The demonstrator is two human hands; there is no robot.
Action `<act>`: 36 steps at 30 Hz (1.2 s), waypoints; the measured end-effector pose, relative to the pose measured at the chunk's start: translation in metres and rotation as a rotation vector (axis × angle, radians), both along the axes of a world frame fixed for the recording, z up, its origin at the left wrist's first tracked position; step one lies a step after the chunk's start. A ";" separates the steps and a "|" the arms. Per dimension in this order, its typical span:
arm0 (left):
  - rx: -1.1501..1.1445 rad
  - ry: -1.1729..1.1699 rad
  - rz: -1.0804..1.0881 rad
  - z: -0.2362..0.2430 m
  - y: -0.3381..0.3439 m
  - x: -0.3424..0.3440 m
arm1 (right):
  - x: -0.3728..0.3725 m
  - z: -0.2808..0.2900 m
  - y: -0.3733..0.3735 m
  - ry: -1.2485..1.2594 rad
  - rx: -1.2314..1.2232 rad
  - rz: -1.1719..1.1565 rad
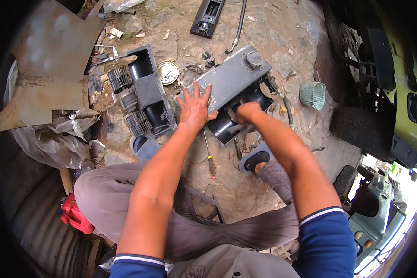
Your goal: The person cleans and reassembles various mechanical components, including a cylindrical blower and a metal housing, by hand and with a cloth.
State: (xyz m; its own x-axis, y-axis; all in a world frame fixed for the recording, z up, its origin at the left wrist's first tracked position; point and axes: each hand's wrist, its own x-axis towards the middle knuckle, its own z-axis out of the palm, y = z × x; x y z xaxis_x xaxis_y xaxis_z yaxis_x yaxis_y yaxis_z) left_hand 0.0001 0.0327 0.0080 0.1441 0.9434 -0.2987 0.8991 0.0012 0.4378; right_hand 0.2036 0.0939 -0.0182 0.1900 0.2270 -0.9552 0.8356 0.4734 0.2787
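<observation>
My left hand [193, 107] is spread with fingers apart on the top of a grey housing [234, 74], which has a round raised cap and an open black curved underside [222, 132]. My right hand [249, 112] reaches into that black opening with fingers curled. What it grips there is hidden. Left of the housing lies a second split casing [147, 90] beside two finned blower wheels [119, 78] and a small motor. A screwdriver [211, 167] with a yellow handle rests below my left hand, and more hand tools lie partly under the housing.
Around me are a round lid [168, 72], a black panel [205, 15], a hose [239, 28] and a green mesh cup [312, 96]. A rusty metal sheet [41, 55] and plastic bags border the left, with a red container [76, 214]. A green vehicle [397, 83] stands at right.
</observation>
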 end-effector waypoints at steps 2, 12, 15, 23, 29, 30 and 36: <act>0.020 0.017 0.016 -0.003 -0.004 -0.001 | 0.008 0.068 0.018 0.014 0.060 0.120; 0.021 0.019 0.016 -0.005 -0.004 -0.002 | 0.029 0.007 0.002 0.325 0.594 -0.553; 0.025 0.047 0.008 -0.002 -0.006 0.000 | 0.001 -0.033 -0.037 0.202 0.472 -0.312; 0.044 0.043 0.022 -0.004 -0.007 0.001 | -0.022 -0.021 -0.022 0.102 0.088 0.176; 0.053 0.018 0.028 -0.005 -0.007 0.000 | 0.001 0.055 0.004 0.186 0.190 -0.061; 0.047 0.015 0.030 -0.005 -0.004 -0.001 | 0.004 0.069 0.006 0.172 0.215 -0.170; -0.004 -0.001 0.038 0.000 -0.002 -0.001 | -0.007 0.059 -0.074 0.609 0.685 -0.224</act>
